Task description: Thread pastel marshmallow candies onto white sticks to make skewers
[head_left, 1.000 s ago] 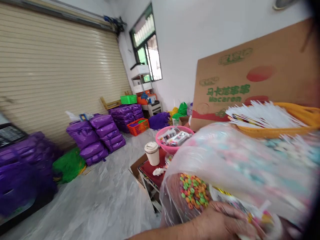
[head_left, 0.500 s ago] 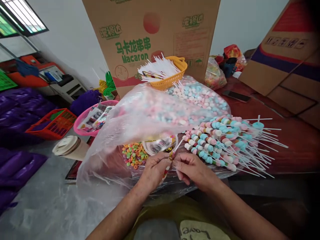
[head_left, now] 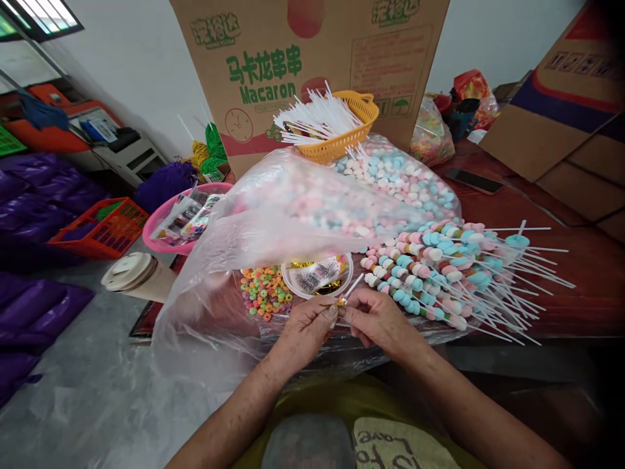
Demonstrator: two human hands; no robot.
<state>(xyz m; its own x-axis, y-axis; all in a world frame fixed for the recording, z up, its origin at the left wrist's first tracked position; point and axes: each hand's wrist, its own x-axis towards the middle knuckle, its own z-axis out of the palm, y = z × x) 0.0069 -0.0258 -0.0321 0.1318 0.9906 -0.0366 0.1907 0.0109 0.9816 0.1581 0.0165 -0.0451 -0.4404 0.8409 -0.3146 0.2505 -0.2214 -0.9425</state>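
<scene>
Both hands meet in front of the table edge, at the foot of a white stick [head_left: 355, 285] that slants up to the right. A thin gold twist tie [head_left: 341, 301] shows at the stick's lower end, between the fingertips. My left hand [head_left: 306, 326] is closed in a pinch on the tie's left side. My right hand [head_left: 379, 320] pinches from the other side, its thumb and index finger close to the left thumb. What hangs below the fingers is hidden. Just beyond lies a round clear tub [head_left: 289, 285] holding gold ties and a printed packet.
Ring-shaped candies [head_left: 263, 292] lie left of the tub. Marshmallow skewers [head_left: 434, 267] are piled at right, sticks outward. Behind are a large plastic bag of marshmallows [head_left: 385, 189], a yellow basket [head_left: 336, 148] of sticks and a carton [head_left: 327, 58]. A lidded cup [head_left: 139, 279] stands left.
The camera view has shifted slightly, showing more of the tub. My hands stay together at the stick, and the gold tie now shows more plainly between them.
</scene>
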